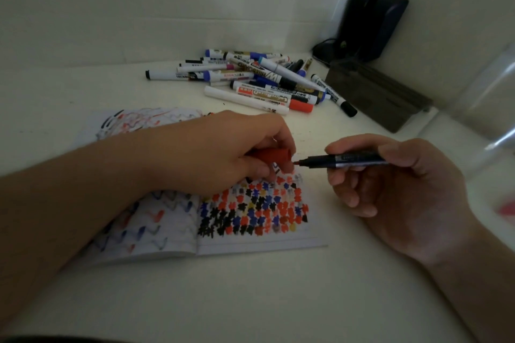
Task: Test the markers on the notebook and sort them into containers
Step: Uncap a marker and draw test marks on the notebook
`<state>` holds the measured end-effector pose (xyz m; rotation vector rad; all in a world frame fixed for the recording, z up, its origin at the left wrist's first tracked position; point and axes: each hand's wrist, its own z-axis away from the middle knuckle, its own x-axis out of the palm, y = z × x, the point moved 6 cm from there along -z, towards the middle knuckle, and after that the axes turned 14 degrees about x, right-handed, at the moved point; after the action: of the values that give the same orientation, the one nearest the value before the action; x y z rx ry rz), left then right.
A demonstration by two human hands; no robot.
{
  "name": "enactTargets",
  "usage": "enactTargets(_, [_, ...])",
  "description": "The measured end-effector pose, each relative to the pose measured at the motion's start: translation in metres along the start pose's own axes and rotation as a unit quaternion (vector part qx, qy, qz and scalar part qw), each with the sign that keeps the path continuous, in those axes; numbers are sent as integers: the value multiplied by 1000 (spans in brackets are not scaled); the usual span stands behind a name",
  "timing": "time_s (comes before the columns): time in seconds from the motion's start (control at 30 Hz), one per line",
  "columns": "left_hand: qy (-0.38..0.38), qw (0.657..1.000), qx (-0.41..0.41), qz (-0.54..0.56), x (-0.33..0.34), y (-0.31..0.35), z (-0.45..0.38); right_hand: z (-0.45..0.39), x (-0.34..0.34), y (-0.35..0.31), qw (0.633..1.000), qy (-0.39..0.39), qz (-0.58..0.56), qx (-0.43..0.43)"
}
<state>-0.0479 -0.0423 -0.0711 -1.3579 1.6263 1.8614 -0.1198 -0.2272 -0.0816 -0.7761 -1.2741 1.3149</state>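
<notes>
Right hand [390, 184] grips the uncapped marker [345, 161] level above the notebook [250, 211], long axis left-right, reddish tip pointing left at the red cap [274, 158] clutched in the left hand [231, 150]. Dark barrel, pale label. More markers [250, 78] lie piled far on the desk [250, 301].

White desk [250, 301] set in a corner of pale walls [139, 8]; dim light; black case [370, 22] at far right corner.

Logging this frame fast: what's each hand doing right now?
Left hand: grips the red cap.
Right hand: holds the uncapped marker, tip toward the cap.
</notes>
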Motion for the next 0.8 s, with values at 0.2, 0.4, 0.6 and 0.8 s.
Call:
enactTargets(0.2, [-2,1000,10,-23,0,1,-1,-2,1,2,999,33,26,20])
enactTargets(0.4, [25,1000,16,3,-5,7,-2,-1,-2,2,993,96,61,14])
enactTargets(0.6, [102,994,17,-37,-35,44,5,15,12,-12,990,94,96,-29])
enactTargets(0.8, [140,987,75,-41,-19,147,11,107,35,-29,989,73,18,-130])
